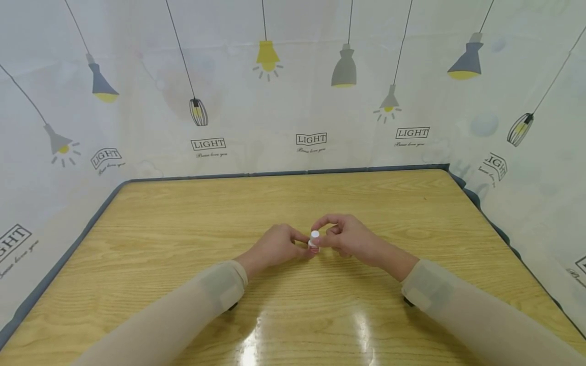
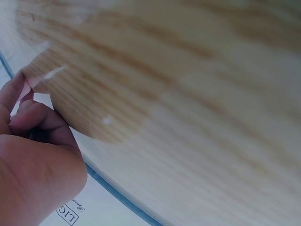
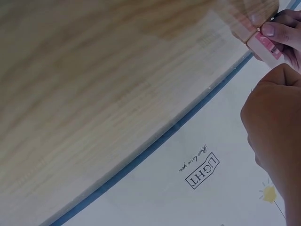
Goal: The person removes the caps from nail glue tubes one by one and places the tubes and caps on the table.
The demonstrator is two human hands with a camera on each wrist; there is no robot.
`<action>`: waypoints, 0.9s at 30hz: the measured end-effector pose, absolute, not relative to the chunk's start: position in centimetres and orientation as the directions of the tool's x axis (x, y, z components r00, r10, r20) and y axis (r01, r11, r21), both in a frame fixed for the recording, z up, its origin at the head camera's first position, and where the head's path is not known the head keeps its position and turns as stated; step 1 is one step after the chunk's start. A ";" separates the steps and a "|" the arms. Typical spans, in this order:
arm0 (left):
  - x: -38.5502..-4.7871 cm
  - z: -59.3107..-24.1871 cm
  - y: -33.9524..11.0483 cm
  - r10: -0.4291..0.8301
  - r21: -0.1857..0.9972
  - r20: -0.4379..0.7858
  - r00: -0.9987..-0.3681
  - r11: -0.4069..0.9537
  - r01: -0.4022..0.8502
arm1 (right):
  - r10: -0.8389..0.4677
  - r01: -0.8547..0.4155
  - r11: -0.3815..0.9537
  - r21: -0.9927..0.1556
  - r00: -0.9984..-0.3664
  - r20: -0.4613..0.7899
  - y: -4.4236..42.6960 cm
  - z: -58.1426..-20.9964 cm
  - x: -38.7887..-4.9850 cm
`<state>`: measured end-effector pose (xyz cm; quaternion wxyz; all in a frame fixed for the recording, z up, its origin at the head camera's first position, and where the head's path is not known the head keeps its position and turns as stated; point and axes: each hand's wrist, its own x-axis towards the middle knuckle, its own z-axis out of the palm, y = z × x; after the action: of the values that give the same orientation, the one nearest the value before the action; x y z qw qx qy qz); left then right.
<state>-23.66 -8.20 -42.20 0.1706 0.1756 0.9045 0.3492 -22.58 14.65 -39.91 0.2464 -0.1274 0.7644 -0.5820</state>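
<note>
A small white bottle point(image 1: 314, 249) with a pink label and a white cap point(image 1: 315, 234) is upright at the middle of the table. My left hand point(image 1: 276, 247) pinches its lower part between thumb and fingers. From the right, my right hand point(image 1: 357, 240) has thumb and index finger around the cap. The right wrist view shows the pink label point(image 3: 269, 46) between the left hand's fingers, with the right hand point(image 3: 275, 110) close by. In the left wrist view the left hand point(image 2: 42, 160) has bent fingers; the bottle cannot be made out there.
The wooden table point(image 1: 220, 203) has a dark blue edge and glossy reflections near the front. A pale backdrop point(image 1: 256, 112) printed with hanging lamps and "LIGHT" signs surrounds its back and sides. Both forearms wear light sleeves.
</note>
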 end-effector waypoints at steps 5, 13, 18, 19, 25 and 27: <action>-23.6 -42.2 -8.2 0.435 0.691 -0.178 -0.883 0.694 0.202 | -0.485 0.084 0.290 -0.953 -0.846 -0.222 14.6 -40.0 -22.7; -23.5 -42.0 -8.2 0.442 0.693 -0.174 -0.880 0.690 0.210 | -0.488 0.069 0.288 -0.955 -0.848 -0.208 14.8 -40.0 -22.7; -23.5 -42.0 -8.2 0.450 0.695 -0.172 -0.877 0.685 0.216 | -0.495 0.055 0.281 -0.958 -0.847 -0.194 14.8 -39.9 -22.7; -23.5 -42.0 -8.2 0.450 0.696 -0.172 -0.876 0.685 0.216 | -0.499 0.050 0.279 -0.959 -0.846 -0.190 14.8 -39.9 -22.7; -23.5 -42.0 -8.2 0.452 0.700 -0.177 -0.874 0.682 0.211 | -0.507 0.032 0.275 -0.961 -0.844 -0.173 14.9 -40.0 -22.6; -23.5 -42.0 -8.2 0.450 0.700 -0.178 -0.875 0.683 0.208 | -0.508 0.031 0.272 -0.962 -0.844 -0.171 14.9 -40.0 -22.6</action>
<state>-23.48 -8.19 -42.01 0.1706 0.1826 0.9013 0.3539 -22.60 14.87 -40.00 0.2313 -0.1561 0.7633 -0.5826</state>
